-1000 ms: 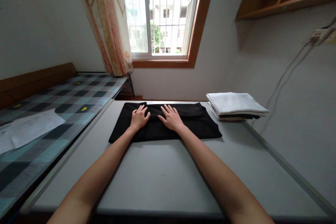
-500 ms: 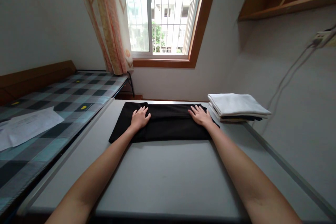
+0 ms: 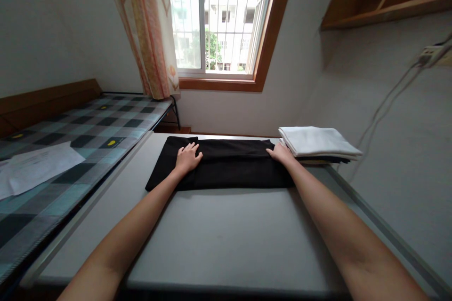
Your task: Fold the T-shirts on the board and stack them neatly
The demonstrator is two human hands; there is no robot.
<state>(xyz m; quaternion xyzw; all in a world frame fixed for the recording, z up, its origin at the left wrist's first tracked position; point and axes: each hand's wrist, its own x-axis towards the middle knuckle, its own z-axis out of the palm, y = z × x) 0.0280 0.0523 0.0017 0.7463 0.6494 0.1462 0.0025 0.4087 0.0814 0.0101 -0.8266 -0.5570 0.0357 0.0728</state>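
Note:
A folded black garment (image 3: 233, 169) lies as a long flat strip across the far part of the grey-white table (image 3: 226, 240); its left end is folded over. My left hand (image 3: 188, 158) rests flat on that folded part, fingers spread. At the strip's right end, my right hand (image 3: 282, 153) has its thumb on top of the black fabric and its fingers curled round the edge, mostly out of sight. Just beyond the right hand is a stack of folded cloths (image 3: 319, 142), white on top with a dark one beneath.
Left of the table stands a bed with a checked mattress (image 3: 77, 150), with paper sheets (image 3: 42, 164) on it. A curtain (image 3: 151, 33) hangs beside the barred window (image 3: 226, 23). On the right wall are a wooden shelf (image 3: 388, 9) and a socket with cables (image 3: 431, 54).
My right hand has slid right, from lying flat with spread fingers on the garment to its right end, where the fingers now curl at the edge. The left hand stays in place.

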